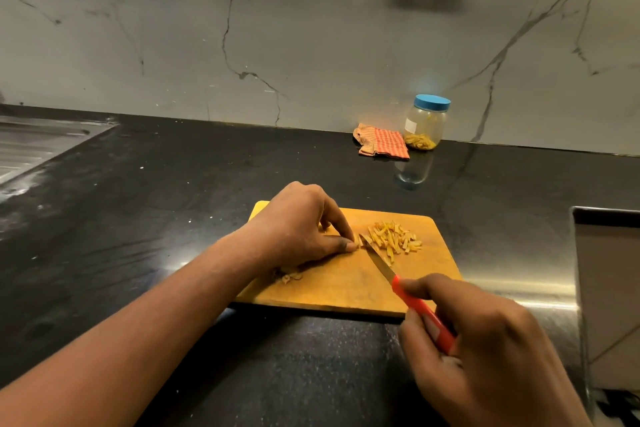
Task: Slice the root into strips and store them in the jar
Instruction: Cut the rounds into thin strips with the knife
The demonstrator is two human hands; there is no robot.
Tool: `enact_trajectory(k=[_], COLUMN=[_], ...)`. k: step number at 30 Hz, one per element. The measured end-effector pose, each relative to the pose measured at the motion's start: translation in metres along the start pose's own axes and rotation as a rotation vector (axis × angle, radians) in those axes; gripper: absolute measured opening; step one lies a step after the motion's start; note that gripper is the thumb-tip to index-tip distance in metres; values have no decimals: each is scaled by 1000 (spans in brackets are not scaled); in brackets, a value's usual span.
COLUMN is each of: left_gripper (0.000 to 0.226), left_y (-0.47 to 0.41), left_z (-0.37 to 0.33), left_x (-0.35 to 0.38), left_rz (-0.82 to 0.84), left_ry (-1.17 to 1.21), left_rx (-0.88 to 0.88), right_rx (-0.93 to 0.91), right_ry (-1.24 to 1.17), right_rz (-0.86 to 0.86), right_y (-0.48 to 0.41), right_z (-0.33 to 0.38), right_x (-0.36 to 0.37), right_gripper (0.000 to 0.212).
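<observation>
Setting: I'm looking at a black speckled stone counter [173, 218] under a grey veined marble wall [311, 45].
Board: A yellow-brown wooden cutting board [346, 288] lies near the counter's front edge, right of centre.
Root: A small pale yellow root stub [356, 242] sits near the board's middle. Just beside it, toward the board's far right corner, is a loose heap of thin yellow strips [394, 239].
Jar: A clear plastic jar with a blue lid [424, 125] stands at the counter's back edge, lid on, with yellow strips at its bottom. An orange checked cloth [382, 142] lies just beside it.
Hard to see: Fingers cover most of the stub, so I can't tell its shape. Brownish scraps [289, 276] by the board's left edge are half hidden under the wrist.
Left hand: The left hand [298, 225] is arched, with thumb and fingertips pinching the stub down.
Right hand: The right hand [485, 347] is wrapped round the handle of a small red-handled knife [401, 291]. The blade tip is at the stub.
</observation>
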State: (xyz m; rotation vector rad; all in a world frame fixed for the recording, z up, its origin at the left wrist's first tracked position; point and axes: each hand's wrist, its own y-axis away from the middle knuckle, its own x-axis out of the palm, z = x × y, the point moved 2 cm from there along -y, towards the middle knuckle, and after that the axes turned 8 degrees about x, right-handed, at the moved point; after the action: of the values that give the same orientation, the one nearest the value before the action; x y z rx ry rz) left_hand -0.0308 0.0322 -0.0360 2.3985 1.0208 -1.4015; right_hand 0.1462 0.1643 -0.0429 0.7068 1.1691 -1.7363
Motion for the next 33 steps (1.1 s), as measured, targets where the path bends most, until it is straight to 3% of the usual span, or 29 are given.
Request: enact_trajectory(k=[6, 12, 16, 21, 26, 33], left_gripper=[12, 22, 32, 19, 25, 16], left_y=[1, 1, -2, -1, 1, -3], left_z=[2, -5, -9, -4, -3, -2], left_x=[1, 4, 9, 0, -1, 5], left_rz=[-22, -120, -22, 12, -6, -34], left_ry=[10, -43, -99, -124, -57, -24], left_rx=[21, 65, 75, 53, 39, 30], right_rx=[82, 84, 103, 115, 109, 106], right_ry=[-25, -23, -20, -34, -15, -30], right_rz=[-70, -8, -16, -35, -50, -29], right_y=[-4, -5, -6, -5, -5, -4], right_z=[-5, -6, -8, -8, -4, -3], right_x=[-3, -1, 3, 9, 8, 9], right_gripper=[23, 24, 28, 24, 24, 24])
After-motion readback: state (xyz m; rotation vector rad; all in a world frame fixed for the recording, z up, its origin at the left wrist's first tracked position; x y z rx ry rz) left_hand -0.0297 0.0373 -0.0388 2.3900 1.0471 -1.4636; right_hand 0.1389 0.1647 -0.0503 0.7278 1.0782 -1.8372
